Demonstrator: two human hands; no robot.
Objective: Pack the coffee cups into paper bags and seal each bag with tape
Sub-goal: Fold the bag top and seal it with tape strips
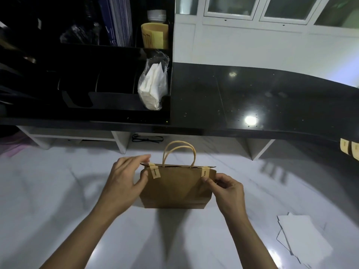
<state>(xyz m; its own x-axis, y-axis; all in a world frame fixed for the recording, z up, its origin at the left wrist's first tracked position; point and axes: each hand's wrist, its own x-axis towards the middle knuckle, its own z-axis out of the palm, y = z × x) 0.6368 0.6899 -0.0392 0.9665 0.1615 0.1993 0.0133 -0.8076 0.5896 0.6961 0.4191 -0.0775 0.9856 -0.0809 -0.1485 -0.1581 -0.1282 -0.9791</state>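
A brown paper bag (174, 188) with twisted paper handles (179, 152) stands upright on the white marble counter (58, 191). Two pale tape strips cross its closed top: one on the left (154, 171), one on the right (205, 172). My left hand (124, 179) grips the bag's upper left corner, fingers over the top edge and thumb on the front. My right hand (225, 188) pinches the lower end of the right tape strip against the bag. What the bag holds is hidden.
A black raised counter (252, 98) runs behind, with a black organiser holding brown cup sleeves (154, 35) and a plastic bag of napkins (153, 88). More tape strips (349, 150) hang off the counter edge at right. White paper sheets (303, 235) lie at lower right.
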